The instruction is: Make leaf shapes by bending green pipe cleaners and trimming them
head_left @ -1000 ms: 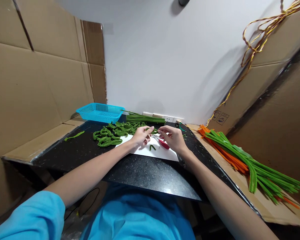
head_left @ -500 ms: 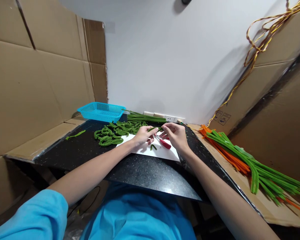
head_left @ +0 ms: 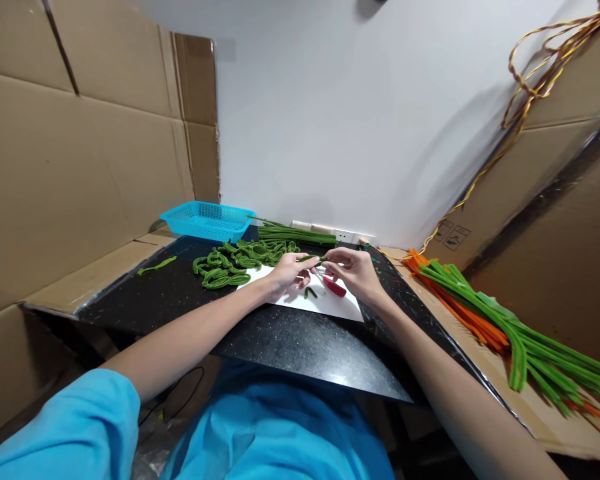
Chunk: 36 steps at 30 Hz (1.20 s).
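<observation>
My left hand (head_left: 291, 272) pinches one end of a dark green pipe cleaner (head_left: 309, 258) between thumb and fingers. At its other end, my right hand (head_left: 351, 270) has its fingertips closed on the same piece. Both hands are over a white sheet of paper (head_left: 325, 307). Partly hidden beneath them lies a red-handled cutting tool (head_left: 335, 287), either scissors or pliers. Short green offcuts (head_left: 310, 292) rest on the paper near it. Left of the sheet is a pile of bent green pipe cleaner loops (head_left: 217, 268).
A blue plastic basket (head_left: 207, 221) stands at the back left. Straight dark green pipe cleaners (head_left: 297, 235) lie along the wall by a socket strip (head_left: 344, 236). Bright green strips (head_left: 525, 340) and orange ones (head_left: 463, 310) are on cardboard at right. A light green piece (head_left: 157, 265) lies on the black table (head_left: 305, 347).
The view has shifted slightly, so the scene sits a little farther right. My right fingers have drawn in a bit closer to the left hand on the pipe cleaner.
</observation>
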Available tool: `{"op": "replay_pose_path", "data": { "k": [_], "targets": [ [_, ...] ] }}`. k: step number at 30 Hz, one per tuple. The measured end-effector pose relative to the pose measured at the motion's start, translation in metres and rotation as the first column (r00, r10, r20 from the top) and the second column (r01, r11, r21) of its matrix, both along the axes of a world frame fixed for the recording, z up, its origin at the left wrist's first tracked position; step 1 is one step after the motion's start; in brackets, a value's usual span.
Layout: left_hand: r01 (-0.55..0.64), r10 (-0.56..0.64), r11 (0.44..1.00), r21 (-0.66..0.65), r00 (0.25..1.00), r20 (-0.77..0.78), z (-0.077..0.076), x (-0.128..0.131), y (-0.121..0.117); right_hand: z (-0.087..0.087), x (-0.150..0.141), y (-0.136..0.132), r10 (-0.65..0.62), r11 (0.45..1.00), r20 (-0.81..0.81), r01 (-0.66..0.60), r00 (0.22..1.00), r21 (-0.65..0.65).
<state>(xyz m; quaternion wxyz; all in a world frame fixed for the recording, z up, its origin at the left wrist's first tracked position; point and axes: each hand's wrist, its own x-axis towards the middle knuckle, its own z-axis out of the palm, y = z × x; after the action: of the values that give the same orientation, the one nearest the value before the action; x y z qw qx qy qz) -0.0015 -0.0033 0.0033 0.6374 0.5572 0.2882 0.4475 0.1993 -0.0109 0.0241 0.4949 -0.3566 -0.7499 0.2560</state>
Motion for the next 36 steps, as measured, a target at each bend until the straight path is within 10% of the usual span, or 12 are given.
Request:
{"op": "replay_pose_path", "data": {
  "k": [36],
  "targets": [
    [-0.049, 0.048, 0.997, 0.055, 0.999, 0.015, 0.003, 0.003, -0.001, -0.003, -0.013, -0.004, -0.108, 0.994, -0.148, 0.103, 0.983, -0.04]
  ]
}}
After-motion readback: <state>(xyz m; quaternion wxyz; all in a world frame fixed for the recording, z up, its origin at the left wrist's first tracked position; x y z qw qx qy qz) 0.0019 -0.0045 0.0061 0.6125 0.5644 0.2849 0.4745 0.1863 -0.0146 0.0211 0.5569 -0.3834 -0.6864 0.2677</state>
